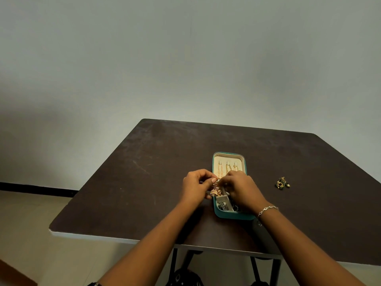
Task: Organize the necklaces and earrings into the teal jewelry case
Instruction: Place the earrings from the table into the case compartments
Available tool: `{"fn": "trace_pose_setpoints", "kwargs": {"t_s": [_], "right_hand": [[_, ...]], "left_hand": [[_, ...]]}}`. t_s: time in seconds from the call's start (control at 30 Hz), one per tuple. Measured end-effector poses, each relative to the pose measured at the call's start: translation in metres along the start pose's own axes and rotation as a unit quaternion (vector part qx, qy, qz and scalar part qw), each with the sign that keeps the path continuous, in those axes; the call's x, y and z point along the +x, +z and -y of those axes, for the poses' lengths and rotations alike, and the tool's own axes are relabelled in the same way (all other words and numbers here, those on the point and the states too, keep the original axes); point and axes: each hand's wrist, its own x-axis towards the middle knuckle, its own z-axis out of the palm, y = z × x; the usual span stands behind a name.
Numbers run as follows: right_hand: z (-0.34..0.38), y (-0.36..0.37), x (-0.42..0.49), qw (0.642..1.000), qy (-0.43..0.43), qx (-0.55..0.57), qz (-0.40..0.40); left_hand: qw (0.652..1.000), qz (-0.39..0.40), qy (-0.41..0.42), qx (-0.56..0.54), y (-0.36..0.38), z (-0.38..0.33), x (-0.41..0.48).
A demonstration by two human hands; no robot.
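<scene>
Head view: left hand [194, 187], right hand [241, 188], curled fingers [204, 176] on gold earring [215, 191].

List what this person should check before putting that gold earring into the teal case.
1. Access: the teal case lies open, flat on the table: ok.
2. Grip: the gold earring is pinched by the left hand and the right hand: ok.
3. Free compartment under it: cannot tell; the right hand hides much of the tray.
4. Necklaces: three gold chains hang in the far half: ok.
5. Everything packed: not ok; a green earring lies on the table, right of the case.
</scene>
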Motion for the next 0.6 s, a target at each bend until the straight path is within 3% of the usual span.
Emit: {"fn": "trace_pose_setpoints", "kwargs": {"t_s": [0.13,0.2,0.3,0.6], "right_hand": [[0.004,-0.008,-0.002,0.981,-0.023,0.176,-0.079],[0.01,-0.016,-0.003,0.966,-0.037,0.25,-0.059],[0.016,-0.02,-0.003,0.955,-0.044,0.291,-0.017],[0.007,-0.023,-0.001,0.927,0.017,0.374,-0.023]], "left_hand": [[1.0,-0.017,0.005,-0.012,0.002,0.001,0.001],[0.999,-0.022,0.006,-0.026,0.002,0.002,0.001],[0.997,-0.031,0.007,-0.066,0.003,0.001,0.001],[0.994,-0.005,0.019,-0.105,0.003,-0.002,0.003]]}}
